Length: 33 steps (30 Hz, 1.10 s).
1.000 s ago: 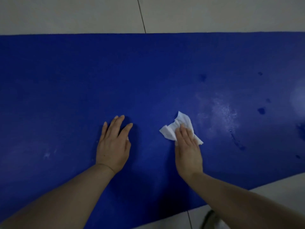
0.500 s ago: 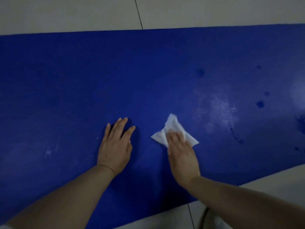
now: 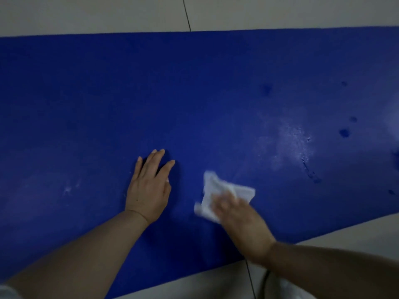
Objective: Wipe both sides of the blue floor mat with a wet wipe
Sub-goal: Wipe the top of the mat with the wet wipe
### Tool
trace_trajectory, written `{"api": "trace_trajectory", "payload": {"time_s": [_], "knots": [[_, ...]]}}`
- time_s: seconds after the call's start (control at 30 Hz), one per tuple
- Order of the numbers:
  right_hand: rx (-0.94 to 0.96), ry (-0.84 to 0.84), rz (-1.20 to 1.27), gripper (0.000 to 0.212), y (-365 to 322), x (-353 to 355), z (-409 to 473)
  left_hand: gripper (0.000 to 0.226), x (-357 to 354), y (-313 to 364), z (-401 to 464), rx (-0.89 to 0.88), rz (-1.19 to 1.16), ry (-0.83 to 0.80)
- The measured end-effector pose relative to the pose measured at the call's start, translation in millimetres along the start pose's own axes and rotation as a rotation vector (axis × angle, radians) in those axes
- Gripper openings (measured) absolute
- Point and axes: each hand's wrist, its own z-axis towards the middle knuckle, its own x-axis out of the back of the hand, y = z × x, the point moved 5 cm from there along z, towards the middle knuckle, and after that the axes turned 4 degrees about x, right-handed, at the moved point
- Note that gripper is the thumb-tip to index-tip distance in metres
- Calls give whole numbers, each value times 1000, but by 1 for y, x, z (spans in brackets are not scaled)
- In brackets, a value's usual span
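Kneeling over it by the look of the arms, the person has both hands down on the blue mat, which lies flat on a pale tiled floor and runs across the whole view, its far edge straight and its near edge slanting up toward the right. The left hand rests palm down on the mat, fingers stretched out and slightly spread, holding nothing. Just to its right, apart from it, the right hand is blurred; it lies flat over a crumpled white wipe, fingers extended and pressing the wipe to the mat rather than curled round it, though the blur hides exactly how they sit. Corners of the wipe stick out beyond the fingertips and to the left of the hand. Further right the mat shows a pale, shiny speckled patch and several small dark spots. A dark tile seam crosses the floor beyond the mat.
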Motion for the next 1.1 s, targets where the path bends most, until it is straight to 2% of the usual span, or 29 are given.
{"api": "trace_trajectory", "payload": {"time_s": [0.07,0.1,0.13,0.2,0.23,0.27,0.3,0.33,0.37,0.4,0.43,0.5,0.53,0.6,0.67,0.73,0.77,0.83,0.93,0.97,1.03,1.1], "knots": [[158,-24,86,52,-17,-3,-18,51,0,1,0,-2,-2,0],[199,-35,54,49,-14,-2,-20,51,-1,2,-1,-3,-5,-2],[223,39,-47,44,-3,1,-19,51,-2,2,-1,-5,-9,-5],[-13,126,15,42,40,5,-2,50,-4,3,-2,0,-13,-9],[-211,184,94,52,60,11,8,49,-5,4,-2,3,-13,-12],[-332,179,97,60,71,13,15,49,-5,4,-3,7,-16,-15],[-292,146,14,59,68,15,19,49,-5,4,-3,9,-20,-15],[-147,87,-116,54,55,13,15,49,-5,4,-3,8,-21,-14],[42,71,-139,53,35,3,1,50,-5,3,-3,5,-20,-15],[228,89,-82,53,13,-1,-18,51,-5,3,-4,-1,-18,-17],[358,33,3,57,-1,-4,-37,52,-4,4,-4,-11,-17,-15],[494,-49,6,67,-2,-9,-53,52,-4,5,-3,-15,-19,-12],[504,-24,25,61,6,-9,-50,52,-5,6,-3,-9,-17,-14],[347,93,129,38,34,-3,-26,52,-6,6,-3,-6,-9,-19],[96,144,130,40,66,4,-1,51,-7,7,-4,-14,-7,-32],[5,165,103,45,74,10,6,48,-4,9,-2,-14,2,-38],[23,155,72,46,67,12,4,47,-2,10,-2,-10,7,-37],[212,112,29,59,39,7,-9,46,1,14,-1,-1,7,-31],[474,-87,10,85,12,-2,-39,43,2,18,-4,-11,-3,-24],[563,-87,-20,84,14,0,-43,43,2,19,-6,-16,-4,-21],[668,-88,-122,62,29,2,-38,43,1,19,-12,-25,1,-19],[521,-61,-62,43,57,8,-18,43,0,19,-17,-37,10,-23]]}}
